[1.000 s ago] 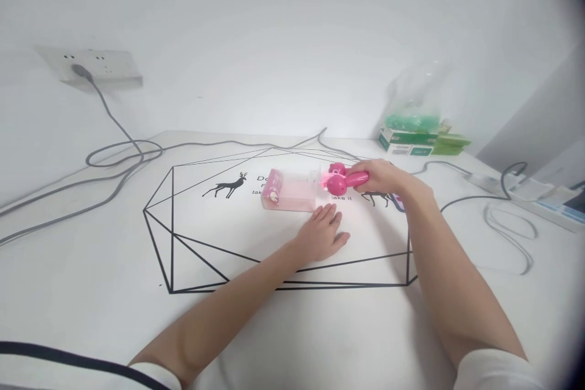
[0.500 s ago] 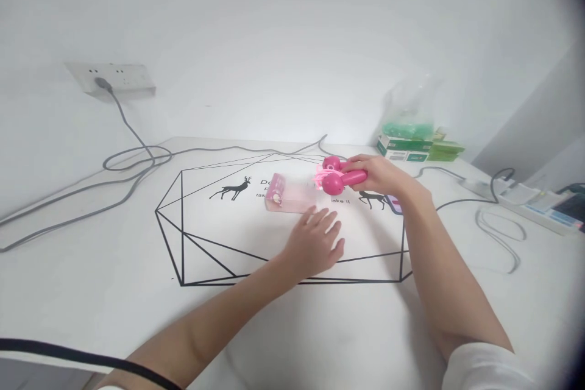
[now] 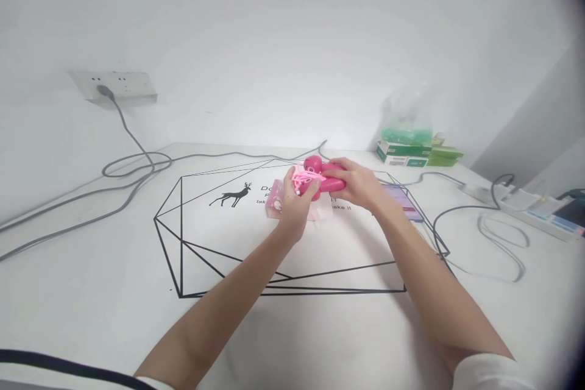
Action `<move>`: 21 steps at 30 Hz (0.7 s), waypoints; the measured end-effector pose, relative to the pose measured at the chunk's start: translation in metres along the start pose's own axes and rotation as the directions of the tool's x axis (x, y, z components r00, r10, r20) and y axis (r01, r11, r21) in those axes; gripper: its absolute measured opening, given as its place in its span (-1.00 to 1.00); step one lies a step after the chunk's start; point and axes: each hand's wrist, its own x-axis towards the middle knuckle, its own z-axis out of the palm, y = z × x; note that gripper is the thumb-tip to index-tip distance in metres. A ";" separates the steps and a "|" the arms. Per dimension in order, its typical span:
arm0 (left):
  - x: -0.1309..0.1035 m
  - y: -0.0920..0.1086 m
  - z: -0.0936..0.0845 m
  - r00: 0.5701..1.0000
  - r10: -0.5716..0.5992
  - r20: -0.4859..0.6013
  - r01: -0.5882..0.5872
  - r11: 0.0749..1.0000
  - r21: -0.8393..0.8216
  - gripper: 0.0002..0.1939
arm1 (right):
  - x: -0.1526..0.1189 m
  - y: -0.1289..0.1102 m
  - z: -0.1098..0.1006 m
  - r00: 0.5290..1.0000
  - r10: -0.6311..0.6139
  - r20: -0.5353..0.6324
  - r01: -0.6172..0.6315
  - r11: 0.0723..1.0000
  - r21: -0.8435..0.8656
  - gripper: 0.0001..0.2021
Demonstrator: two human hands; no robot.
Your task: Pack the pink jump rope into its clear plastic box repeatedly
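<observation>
Two bare hands meet near the middle of a white table [image 3: 333, 341], the left forearm reaching in from seven o'clock and the right from five. Between them, at the clock's centre, are two dark pink handles [image 3: 333, 184] with a bundle of light pink cord [image 3: 305, 178] at their rounded ends. The right hand [image 3: 361, 186], on the three o'clock side, curls its fingers around the handles' stems, probably because these firm parts give the surest grip and keep the pair side by side. The left hand [image 3: 295, 206], on the nine o'clock side, pinches the cord bundle between thumb and fingers, seemingly to stop loose strands spilling. Toward eight o'clock, partly hidden by that hand, a pink printed box [image 3: 274, 200] lies on the table; whether the handles or cord touch it cannot be told. A phone [image 3: 406, 202] lies flat beyond the right hand at three o'clock. At two o'clock, a translucent bag [image 3: 406, 125] rests on green-and-white boxes [image 3: 402, 153], apparently set back against the wall, well apart from the hands.
</observation>
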 end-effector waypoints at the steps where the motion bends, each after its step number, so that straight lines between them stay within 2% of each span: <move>1: 0.003 0.002 0.001 0.999 -0.030 -0.013 0.029 0.998 -0.057 -0.21 | 0.000 -0.002 0.004 1.000 0.010 -0.012 -0.010 1.000 -0.007 -0.60; 4: 0.013 0.006 -0.002 0.996 -0.090 -0.002 0.088 0.975 -0.204 -0.23 | 0.002 -0.006 0.014 0.999 0.025 -0.030 -0.024 0.999 0.028 -0.58; 9: 0.027 0.003 -0.014 1.000 -0.010 0.009 0.012 0.967 -0.255 -0.26 | 0.004 -0.008 0.031 0.999 0.039 -0.036 -0.031 0.978 0.204 -0.53; 14: 0.036 -0.009 -0.024 1.000 0.019 -0.002 -0.019 0.956 -0.292 -0.30 | 0.004 -0.013 0.042 0.998 0.065 -0.018 -0.052 0.909 0.412 -0.45; 18: 0.044 -0.013 -0.031 1.000 -0.001 0.003 0.002 0.932 -0.363 -0.31 | 0.006 -0.020 0.044 0.989 0.147 -0.024 -0.105 0.802 0.588 -0.59; 21: 0.050 -0.013 -0.037 0.999 0.021 0.045 -0.004 0.935 -0.354 -0.32 | 0.010 -0.026 0.041 0.959 0.282 -0.032 -0.162 0.638 0.753 -0.62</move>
